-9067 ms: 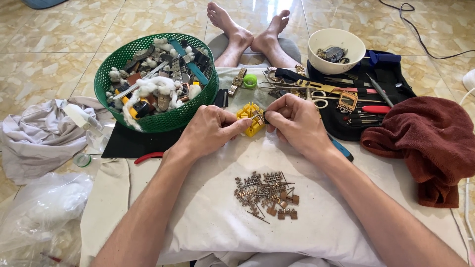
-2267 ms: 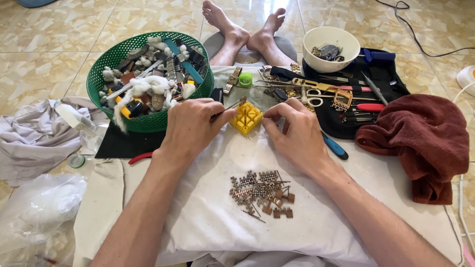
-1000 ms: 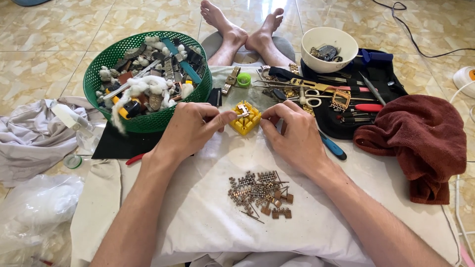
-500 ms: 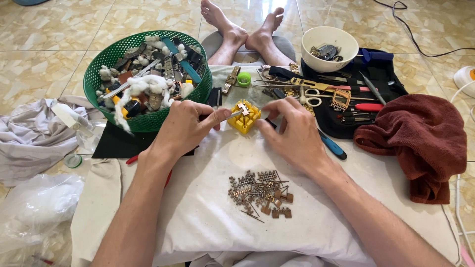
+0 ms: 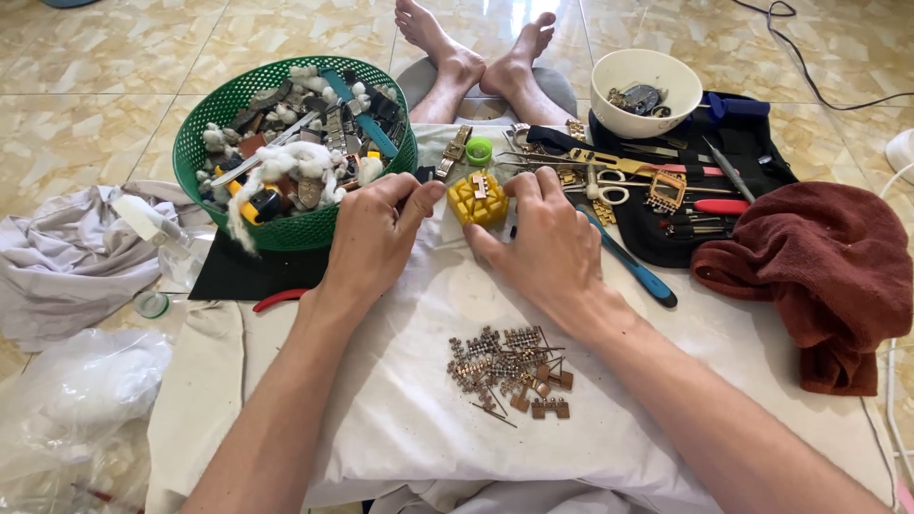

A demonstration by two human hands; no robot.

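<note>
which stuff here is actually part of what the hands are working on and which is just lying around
In hand:
- yellow block, with a small metal piece on top
- left hand, touching the block's left side
- right hand, touching its right side
- pile of small metal links and pins

Lying about:
- green basket
- white bowl
- scissors
- blue-handled tool
- maroon towel
- plastic bag

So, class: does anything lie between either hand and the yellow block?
Nothing visible does. The left hand and the right hand sit on either side of the yellow block on the white cloth, fingertips at its edges.
</note>
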